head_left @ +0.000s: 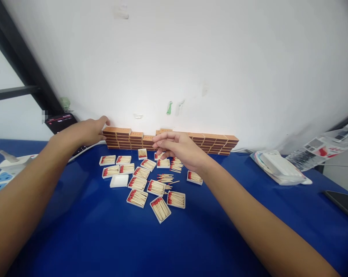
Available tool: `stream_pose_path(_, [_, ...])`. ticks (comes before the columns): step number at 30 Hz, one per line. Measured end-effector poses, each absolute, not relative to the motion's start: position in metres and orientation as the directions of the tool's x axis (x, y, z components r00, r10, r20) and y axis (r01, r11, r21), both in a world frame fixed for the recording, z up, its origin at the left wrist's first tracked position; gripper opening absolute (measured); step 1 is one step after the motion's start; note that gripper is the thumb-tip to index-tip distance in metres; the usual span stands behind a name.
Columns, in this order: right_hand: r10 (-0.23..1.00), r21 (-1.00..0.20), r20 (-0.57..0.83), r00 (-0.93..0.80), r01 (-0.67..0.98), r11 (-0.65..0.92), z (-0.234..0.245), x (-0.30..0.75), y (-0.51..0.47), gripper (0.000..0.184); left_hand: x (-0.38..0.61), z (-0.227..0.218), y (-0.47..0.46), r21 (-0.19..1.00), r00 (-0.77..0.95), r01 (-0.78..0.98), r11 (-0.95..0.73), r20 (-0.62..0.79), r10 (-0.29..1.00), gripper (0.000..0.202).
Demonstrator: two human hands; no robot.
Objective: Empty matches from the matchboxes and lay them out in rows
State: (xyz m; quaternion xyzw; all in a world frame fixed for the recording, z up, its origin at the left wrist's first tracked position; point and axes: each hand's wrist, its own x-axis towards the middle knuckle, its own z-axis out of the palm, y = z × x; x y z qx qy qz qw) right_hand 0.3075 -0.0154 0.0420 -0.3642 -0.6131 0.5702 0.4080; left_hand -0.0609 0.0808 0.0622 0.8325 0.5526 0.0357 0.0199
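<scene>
A long stacked row of orange-brown matchboxes (pixel 214 143) stands along the wall, lower in its middle. My left hand (pixel 92 131) is at the row's left end, thumb and finger apart by the corner; whether it touches a box is hard to tell. In front of the row's middle hangs my right hand (pixel 181 148), its fingers loosely stretched and slightly bent, with nothing visible in them. It partly covers the row and a few trays behind it. Several white trays of red-tipped matches (pixel 160 209) lie below, with loose matches (pixel 176 164) and a white tray without matches (pixel 119 181) among them.
On the left are a black device (pixel 60 122) and a white power strip (pixel 15 164) with a cable. A white packet (pixel 280 167), a clear plastic bag (pixel 321 150) and a dark phone (pixel 343 204) lie on the blue table (pixel 104 238) at right.
</scene>
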Motion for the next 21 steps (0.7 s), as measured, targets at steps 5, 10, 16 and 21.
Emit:
stream_pose_path(5, [0.912,-0.996,0.079,-0.403,0.001,0.087,0.043,0.306,-0.017,0.008,-0.046,0.072,0.068,-0.055,0.148,0.988,-0.147,0.020,0.989,0.066])
stream_pose_path(10, [0.907,-0.997,0.069,-0.416,-0.002,0.075,0.042,0.306,-0.017,0.007,-0.036,0.076,0.061,-0.096,0.146,0.985,-0.140,0.055,0.988,0.061])
stream_pose_path(16, [0.904,-0.995,0.066,-0.422,0.039,0.091,0.040,0.308,-0.016,0.008,-0.041,0.071,0.063,-0.176,0.147,0.977,-0.117,0.170,0.974,0.060])
stream_pose_path(21, [0.894,-0.982,0.077,-0.442,0.120,0.144,0.041,0.307,-0.018,0.008,-0.028,0.084,0.052,-0.192,0.125,0.977,-0.090,0.178,0.976,0.047])
